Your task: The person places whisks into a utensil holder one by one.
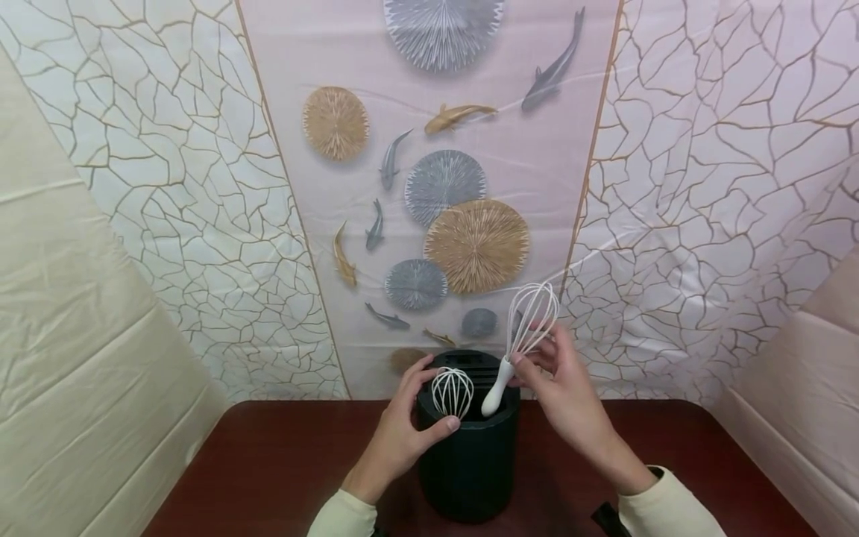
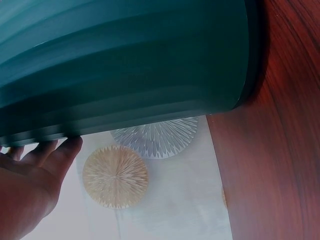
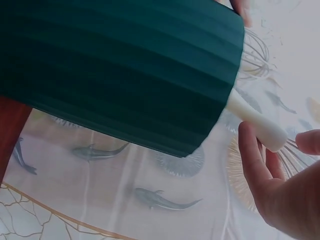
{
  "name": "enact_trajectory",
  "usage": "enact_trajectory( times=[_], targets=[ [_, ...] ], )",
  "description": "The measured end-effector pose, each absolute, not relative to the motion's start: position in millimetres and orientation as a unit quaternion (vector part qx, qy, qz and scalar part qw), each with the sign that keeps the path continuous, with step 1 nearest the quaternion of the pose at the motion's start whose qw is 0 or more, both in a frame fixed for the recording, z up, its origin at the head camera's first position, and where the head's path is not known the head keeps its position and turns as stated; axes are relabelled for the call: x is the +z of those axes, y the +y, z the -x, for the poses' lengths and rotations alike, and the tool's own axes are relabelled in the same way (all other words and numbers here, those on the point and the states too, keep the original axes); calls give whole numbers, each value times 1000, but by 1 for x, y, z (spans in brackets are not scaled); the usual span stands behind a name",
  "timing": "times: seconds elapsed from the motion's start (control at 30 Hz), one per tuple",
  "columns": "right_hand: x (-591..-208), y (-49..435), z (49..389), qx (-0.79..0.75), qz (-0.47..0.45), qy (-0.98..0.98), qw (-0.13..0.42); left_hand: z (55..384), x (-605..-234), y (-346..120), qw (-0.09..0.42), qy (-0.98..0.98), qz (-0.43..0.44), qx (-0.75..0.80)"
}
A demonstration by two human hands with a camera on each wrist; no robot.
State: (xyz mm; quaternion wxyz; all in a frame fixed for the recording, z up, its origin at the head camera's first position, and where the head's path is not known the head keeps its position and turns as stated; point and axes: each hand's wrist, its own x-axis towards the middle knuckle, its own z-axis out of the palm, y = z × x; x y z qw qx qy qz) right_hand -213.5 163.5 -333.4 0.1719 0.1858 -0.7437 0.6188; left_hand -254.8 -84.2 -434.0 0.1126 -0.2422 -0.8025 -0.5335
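A dark green ribbed utensil holder [image 1: 467, 470] stands upright on the table. My left hand [image 1: 403, 429] grips its rim from the left, the thumb at the front edge and the fingers around the far left side. One white whisk [image 1: 452, 391] stands in the holder, its wire head above the rim beside my left thumb. My right hand [image 1: 560, 380] pinches a second whisk [image 1: 533, 317] near where the wires meet the handle, wires up. That whisk's white handle [image 3: 257, 122] slants down, its lower end at the holder's opening in the right wrist view.
A dark red wood-grain table [image 1: 288, 462] lies under the holder. Behind it hangs a patterned cloth [image 1: 376, 298] with fish and round leaf prints. Pale padded panels [image 1: 80, 358] flank the table. A small black object [image 1: 609, 518] lies by the right sleeve.
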Motion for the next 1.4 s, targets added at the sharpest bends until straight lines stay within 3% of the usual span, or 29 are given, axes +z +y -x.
enact_trajectory(
  times=[0.2, 0.47, 0.7, 1.13, 1.4],
  targets=[
    [-346, 160, 217, 579, -194, -768, 194, 255, -434, -85, 115, -799, 246, -537],
    [-350, 156, 217, 574, -189, -775, 184, 255, -434, -86, 112, -800, 246, -536],
    [-355, 155, 218, 575, -238, -763, 173, 253, -433, -85, 113, -802, 245, -533],
    [-361, 153, 219, 440, -258, -829, 230, 253, -435, -84, 107, -805, 244, -530],
    [-360, 151, 217, 470, -250, -809, 248, 252, -432, -84, 103, -803, 241, -535]
  ],
)
